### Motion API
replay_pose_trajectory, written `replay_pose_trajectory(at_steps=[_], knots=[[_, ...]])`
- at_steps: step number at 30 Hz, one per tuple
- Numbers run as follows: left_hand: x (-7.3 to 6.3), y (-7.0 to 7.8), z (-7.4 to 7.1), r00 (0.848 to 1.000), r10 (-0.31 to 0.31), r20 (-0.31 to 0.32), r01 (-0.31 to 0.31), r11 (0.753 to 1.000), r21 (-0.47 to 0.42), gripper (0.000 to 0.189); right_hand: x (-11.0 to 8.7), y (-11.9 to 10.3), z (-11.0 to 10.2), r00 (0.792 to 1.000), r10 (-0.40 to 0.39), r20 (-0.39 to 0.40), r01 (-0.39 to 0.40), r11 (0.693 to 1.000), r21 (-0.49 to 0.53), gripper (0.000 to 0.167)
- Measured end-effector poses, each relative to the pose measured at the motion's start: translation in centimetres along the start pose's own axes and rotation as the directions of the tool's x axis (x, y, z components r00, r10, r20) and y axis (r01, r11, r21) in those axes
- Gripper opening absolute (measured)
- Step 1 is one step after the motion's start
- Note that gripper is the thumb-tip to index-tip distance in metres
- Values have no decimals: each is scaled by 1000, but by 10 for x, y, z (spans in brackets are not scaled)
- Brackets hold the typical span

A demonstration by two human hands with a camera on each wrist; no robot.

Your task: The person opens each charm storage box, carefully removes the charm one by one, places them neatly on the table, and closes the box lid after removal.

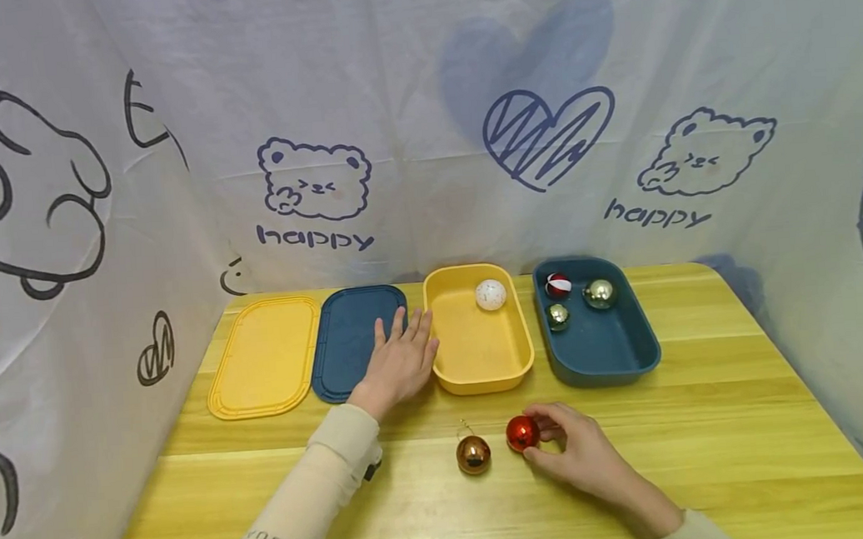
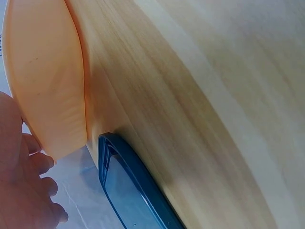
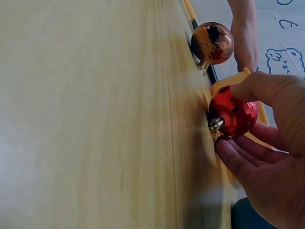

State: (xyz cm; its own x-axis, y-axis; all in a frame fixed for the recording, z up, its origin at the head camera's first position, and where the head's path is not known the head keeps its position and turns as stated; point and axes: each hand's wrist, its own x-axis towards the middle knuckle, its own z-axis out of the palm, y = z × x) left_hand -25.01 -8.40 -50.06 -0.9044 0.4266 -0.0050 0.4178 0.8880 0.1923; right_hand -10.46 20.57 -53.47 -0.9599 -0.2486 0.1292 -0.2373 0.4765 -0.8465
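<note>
My right hand (image 1: pixel 575 451) pinches a shiny red Christmas bauble (image 1: pixel 522 434) between thumb and fingers, low over the wooden table. In the right wrist view the red bauble (image 3: pixel 233 112) shows a faceted side and a gold cap. Just left of it sits a copper-brown bauble (image 1: pixel 474 455) with a gold loop of string. My left hand (image 1: pixel 400 363) is spread flat, its fingertips right at the left wall of the yellow box (image 1: pixel 477 386). Inside that box lies a white speckled bauble (image 1: pixel 490 295).
A dark blue box (image 1: pixel 608 377) at the back right contains a red-and-white bauble (image 1: pixel 558 286) and two gold ones, a larger (image 1: pixel 599 294) and a smaller (image 1: pixel 558 317). On the left lie a yellow lid (image 1: pixel 265 356) and a blue lid (image 1: pixel 349 334), partly under my left hand. A printed cloth (image 1: pixel 422 136) hangs behind.
</note>
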Motion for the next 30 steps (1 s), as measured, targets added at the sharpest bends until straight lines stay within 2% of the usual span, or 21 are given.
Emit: replay_pose_trajectory(at_steps=[4,16,23,30], knots=[[0,0,-1,1000,-1,5,1,1000,-4,63,0,-2,-1,1000,1,-4,-1,1000,-2,50],[2,-1,-2,1000,-2,7,2,1000,2,62,8,-15,-11,999,6,-34,-10,994,-110,50],[1,0,-2,1000,-5,13,5,1000,-24,62,20,-15,-17,993,-105,-56,97,988,-119,50],[0,0,0,1000,-1,4,1,1000,-19,62,32,-20,-26,982,-162,-94,148,980,-135,49]])
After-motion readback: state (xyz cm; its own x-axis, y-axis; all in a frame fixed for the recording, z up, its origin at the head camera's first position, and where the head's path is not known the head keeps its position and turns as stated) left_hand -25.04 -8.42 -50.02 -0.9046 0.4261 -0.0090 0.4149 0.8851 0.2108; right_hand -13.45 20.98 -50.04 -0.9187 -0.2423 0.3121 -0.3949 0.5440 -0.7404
